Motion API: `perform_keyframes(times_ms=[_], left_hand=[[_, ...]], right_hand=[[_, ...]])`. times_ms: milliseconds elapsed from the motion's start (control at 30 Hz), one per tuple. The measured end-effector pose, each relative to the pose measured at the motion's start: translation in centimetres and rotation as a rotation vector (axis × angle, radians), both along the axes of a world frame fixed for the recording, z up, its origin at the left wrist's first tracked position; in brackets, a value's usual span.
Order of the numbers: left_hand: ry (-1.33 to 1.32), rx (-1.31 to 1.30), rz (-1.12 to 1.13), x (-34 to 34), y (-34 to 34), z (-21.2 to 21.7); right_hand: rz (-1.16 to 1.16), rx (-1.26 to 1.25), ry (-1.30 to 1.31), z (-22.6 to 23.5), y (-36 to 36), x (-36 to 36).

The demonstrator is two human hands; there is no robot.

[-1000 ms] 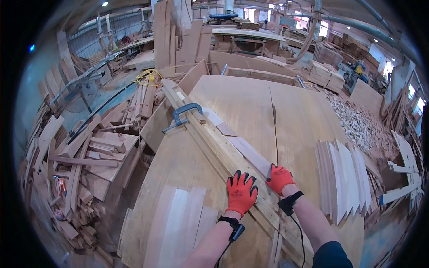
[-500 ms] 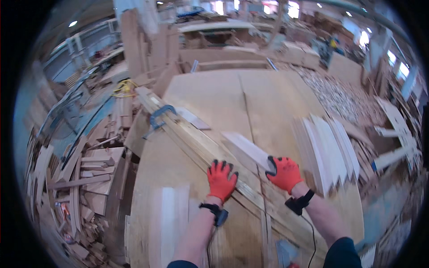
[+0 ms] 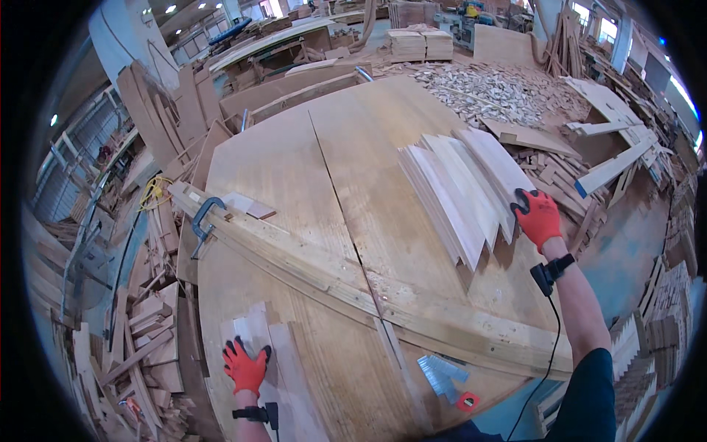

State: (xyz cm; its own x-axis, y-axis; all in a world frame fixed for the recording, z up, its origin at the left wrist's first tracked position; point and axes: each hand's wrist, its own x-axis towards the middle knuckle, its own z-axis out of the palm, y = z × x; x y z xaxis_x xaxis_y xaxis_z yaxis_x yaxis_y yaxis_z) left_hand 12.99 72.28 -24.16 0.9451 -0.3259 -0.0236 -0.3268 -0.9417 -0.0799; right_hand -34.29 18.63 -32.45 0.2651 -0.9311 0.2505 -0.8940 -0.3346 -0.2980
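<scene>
On separate strip stacks (image 3: 460,188) — perhaps gripping — hands (image 3: 538,215)

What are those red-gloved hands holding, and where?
Right hand grips the fanned wood strips at their near edge; left hand lies flat on pale boards.

Gloved hands, left (image 3: 245,366) and right (image 3: 538,215), rest on separate veneer stacks (image 3: 462,188).

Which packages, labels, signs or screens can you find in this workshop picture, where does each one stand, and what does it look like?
None can be made out: no package, label, sign or screen.
Nearest thing: a small flat red tag beside a grey ridged tool, on the table's near edge; any marking is too small to tell.
Elsewhere only wood: fanned slats at the right hand, pale boards under the left hand.
</scene>
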Motion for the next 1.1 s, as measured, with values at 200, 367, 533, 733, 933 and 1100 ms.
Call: perform_keyframes(times_ms=[200,367,533,733,933,1100], left_hand=[[0.068,-0.08,0.076,-0.1,3.7,-2.8],[0.03,-0.1,0.163,0.3,3.8,-1.7],[0.003,-0.139,0.161,0.3,3.4,-1.4],[-0.073,-0.546,0.157,6.3,10.9,-5.4],[-0.159,-0.39,0.194,3.6,7.1,-3.0],[-0.324,-0.28,0.076,5.1,10.1,-2.3]], right_hand=[[0.101,0.077,-0.074,-3.2,0.9,3.3],[0.142,0.033,-0.096,-3.3,0.6,2.9],[0.101,0.079,-0.037,-2.5,0.4,2.5],[0.23,-0.144,-0.287,2.7,5.7,4.6],[0.614,-0.062,-0.415,6.8,15.1,6.6],[0.892,0.047,-0.491,7.1,21.5,9.4]])
